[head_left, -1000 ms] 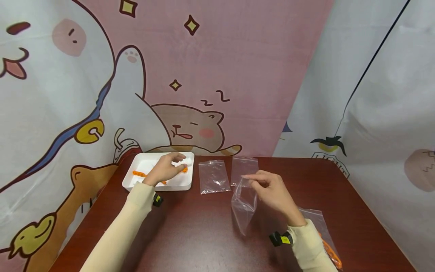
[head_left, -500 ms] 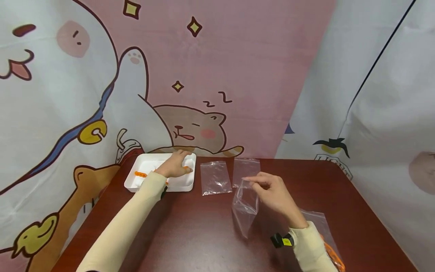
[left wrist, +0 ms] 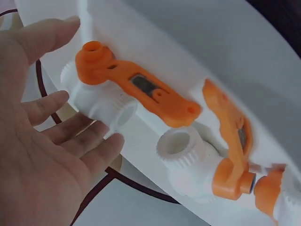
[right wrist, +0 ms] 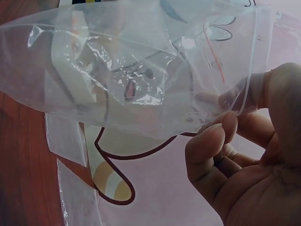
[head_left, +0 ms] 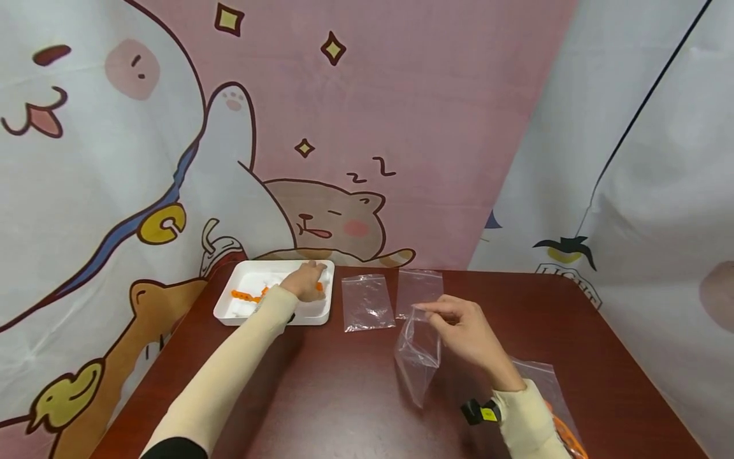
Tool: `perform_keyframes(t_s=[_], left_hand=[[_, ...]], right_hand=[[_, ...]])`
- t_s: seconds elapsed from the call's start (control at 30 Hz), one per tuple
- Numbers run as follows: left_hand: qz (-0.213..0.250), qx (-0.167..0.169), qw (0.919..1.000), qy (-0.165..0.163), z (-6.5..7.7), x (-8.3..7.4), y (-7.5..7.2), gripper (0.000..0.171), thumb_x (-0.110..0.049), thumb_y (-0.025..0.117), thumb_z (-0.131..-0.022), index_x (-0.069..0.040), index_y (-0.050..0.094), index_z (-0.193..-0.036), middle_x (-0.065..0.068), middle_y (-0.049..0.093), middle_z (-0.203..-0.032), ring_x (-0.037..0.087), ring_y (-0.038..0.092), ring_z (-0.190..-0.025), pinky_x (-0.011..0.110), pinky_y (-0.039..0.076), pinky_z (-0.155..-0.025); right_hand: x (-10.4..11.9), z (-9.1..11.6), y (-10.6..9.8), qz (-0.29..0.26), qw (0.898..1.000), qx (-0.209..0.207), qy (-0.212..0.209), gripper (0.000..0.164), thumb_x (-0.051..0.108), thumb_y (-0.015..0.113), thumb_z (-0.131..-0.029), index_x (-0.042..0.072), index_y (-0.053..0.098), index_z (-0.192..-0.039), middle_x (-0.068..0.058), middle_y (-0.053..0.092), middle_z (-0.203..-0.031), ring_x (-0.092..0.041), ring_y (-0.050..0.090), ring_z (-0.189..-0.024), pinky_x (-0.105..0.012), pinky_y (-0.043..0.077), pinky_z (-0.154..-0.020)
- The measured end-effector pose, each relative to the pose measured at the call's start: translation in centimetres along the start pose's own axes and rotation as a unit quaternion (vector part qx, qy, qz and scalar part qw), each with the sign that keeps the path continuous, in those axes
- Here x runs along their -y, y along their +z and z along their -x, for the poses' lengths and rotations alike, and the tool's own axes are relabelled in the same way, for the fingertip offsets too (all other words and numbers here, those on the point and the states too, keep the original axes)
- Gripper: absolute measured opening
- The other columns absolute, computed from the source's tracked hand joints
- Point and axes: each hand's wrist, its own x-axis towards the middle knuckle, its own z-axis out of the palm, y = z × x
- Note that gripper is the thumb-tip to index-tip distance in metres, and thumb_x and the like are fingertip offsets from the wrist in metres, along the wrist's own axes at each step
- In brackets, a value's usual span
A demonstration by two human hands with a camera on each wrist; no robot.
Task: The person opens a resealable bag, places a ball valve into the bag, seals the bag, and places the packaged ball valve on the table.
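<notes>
My left hand (head_left: pixel 305 282) reaches into the right part of a white tray (head_left: pixel 312 319). In the left wrist view its thumb stands apart and its loosely bent fingers (left wrist: pixel 101 150) lie at the side of a white plastic ball valve (left wrist: pixel 106 101) with an orange lever handle (left wrist: pixel 155 96). Whether they touch it, I cannot tell. A second such valve (left wrist: pixel 188 165) lies beside it. My right hand (head_left: pixel 470 331) pinches the top edge of a clear zip bag (head_left: pixel 418 366) above the table; the bag (right wrist: pixel 136 70) hangs with its mouth partly spread.
Two flat clear zip bags, one (head_left: pixel 367 303) beside the tray and one (head_left: pixel 410 287) behind the held bag, lie on the dark red table (head_left: pixel 338 395). A filled bag (head_left: pixel 536 376) with orange parts lies at the right, partly behind the right sleeve. A patterned cloth (head_left: pixel 447 127) hangs behind.
My left hand has moved right and deeper into the tray, its fingers lowered towards the valves. My right hand keeps holding the bag almost in place. The head view has shifted slightly.
</notes>
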Motion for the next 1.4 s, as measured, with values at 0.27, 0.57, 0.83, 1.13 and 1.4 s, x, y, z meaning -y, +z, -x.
perform_keyframes(t_s=[0.27, 0.57, 0.83, 1.13, 1.4], left_hand=[[-0.014, 0.006, 0.9995, -0.027, -0.3, -0.3, 0.3, 0.065, -0.009, 0.072, -0.085, -0.001, 0.048, -0.145, 0.027, 0.055, -0.134, 0.04, 0.059, -0.121, 0.052, 0.051, -0.103], [-0.029, 0.013, 0.9995, 0.0, -1.0, -0.2, -0.1, 0.05, -0.008, 0.075, -0.084, 0.001, 0.058, -0.13, 0.024, 0.064, -0.124, 0.037, 0.064, -0.114, 0.05, 0.052, -0.102], [0.024, 0.01, 0.9996, 0.011, -1.0, 0.0, -0.8, 0.045, -0.003, 0.078, -0.076, 0.0, 0.064, -0.119, 0.017, 0.069, -0.113, 0.027, 0.063, -0.099, 0.044, 0.052, -0.094], [0.07, -0.018, 0.9974, 0.004, -0.7, 0.1, -1.3, 0.07, -0.012, 0.084, -0.077, 0.005, 0.057, -0.139, 0.021, 0.065, -0.131, 0.029, 0.06, -0.113, 0.046, 0.05, -0.104], [0.119, -0.056, 0.9912, 0.007, 0.0, 0.7, -1.5, 0.073, -0.017, 0.084, -0.077, 0.003, 0.055, -0.141, 0.02, 0.065, -0.128, 0.029, 0.06, -0.108, 0.045, 0.051, -0.098]], right_hand=[[0.1, 0.1, 0.3, 0.003, 1.0, 0.003, 0.003, 0.03, 0.006, 0.066, -0.095, 0.024, 0.08, -0.115, 0.003, 0.051, -0.074, -0.01, 0.041, -0.061, -0.023, 0.037, -0.051], [0.1, 0.2, 0.3, 0.001, 1.0, -0.001, 0.008, 0.03, 0.005, 0.066, -0.094, 0.024, 0.08, -0.114, 0.003, 0.05, -0.073, -0.009, 0.04, -0.061, -0.023, 0.035, -0.051], [0.2, 0.2, 0.2, 0.002, 1.0, 0.0, 0.008, 0.031, 0.006, 0.066, -0.094, 0.026, 0.08, -0.114, 0.003, 0.049, -0.073, -0.01, 0.04, -0.06, -0.024, 0.035, -0.049], [0.2, 0.2, 0.1, 0.002, 1.0, 0.001, 0.008, 0.032, 0.006, 0.066, -0.094, 0.026, 0.08, -0.114, 0.003, 0.05, -0.073, -0.01, 0.04, -0.061, -0.024, 0.035, -0.051], [0.3, 0.1, 0.0, 0.001, 1.0, 0.003, 0.011, 0.031, 0.005, 0.065, -0.094, 0.024, 0.08, -0.114, 0.002, 0.049, -0.073, -0.011, 0.042, -0.061, -0.024, 0.036, -0.051]])
